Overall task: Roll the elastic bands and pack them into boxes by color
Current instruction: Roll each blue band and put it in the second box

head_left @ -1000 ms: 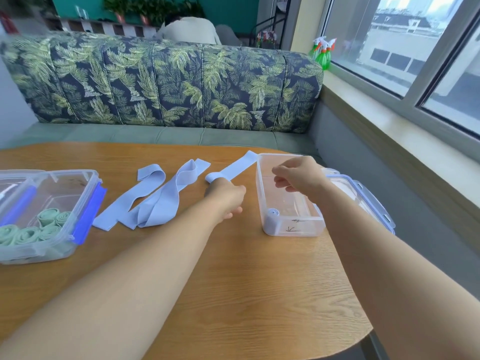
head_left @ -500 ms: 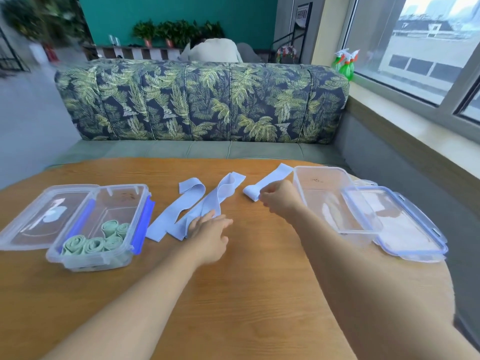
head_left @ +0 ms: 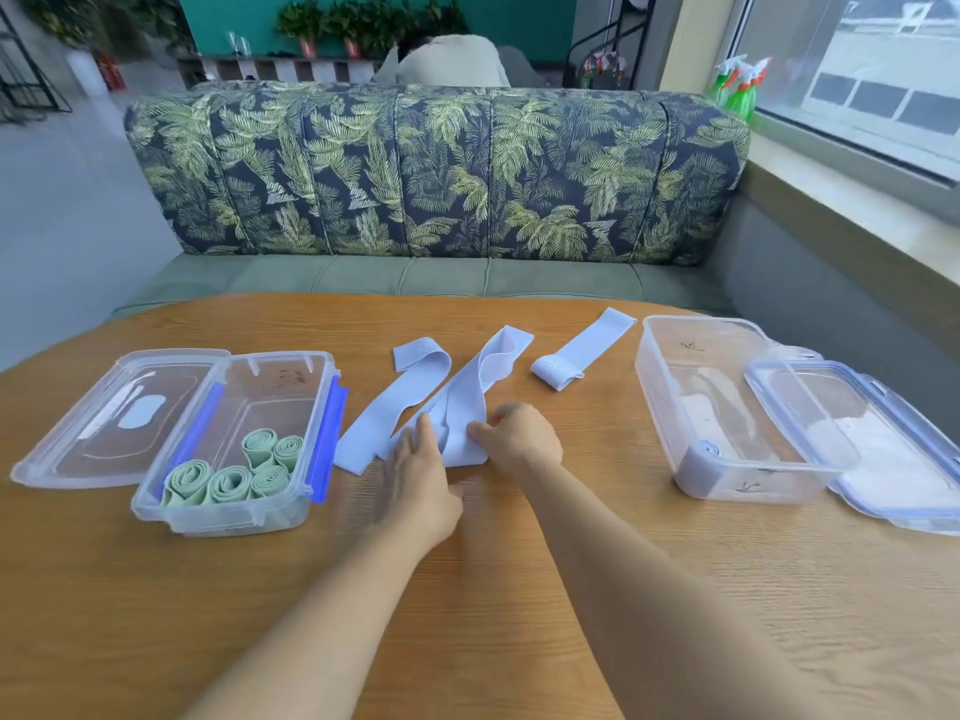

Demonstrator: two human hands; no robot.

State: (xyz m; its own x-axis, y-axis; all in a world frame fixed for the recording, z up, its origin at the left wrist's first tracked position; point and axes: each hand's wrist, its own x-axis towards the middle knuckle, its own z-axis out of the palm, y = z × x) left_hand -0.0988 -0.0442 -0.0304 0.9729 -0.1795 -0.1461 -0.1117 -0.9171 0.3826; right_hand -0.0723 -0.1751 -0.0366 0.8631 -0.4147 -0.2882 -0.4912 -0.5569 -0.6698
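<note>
The scene is brightly lit by daylight admitted through the window (head_left: 857,80) at the upper right, where the outside view is washed out. The wooden table (head_left: 519,615) is evenly lit, and only soft, faint shadows are cast under the forearms. Pale glare is seen on the clear lid (head_left: 893,459) near the table's right edge. The left hand (head_left: 423,475) is smeared by motion blur, while the lilac elastic band (head_left: 462,407) beside it is rendered sharply. Straight lines are bowed by the wide lens: the sofa back (head_left: 441,168) and the table's far edge are curved.
</note>
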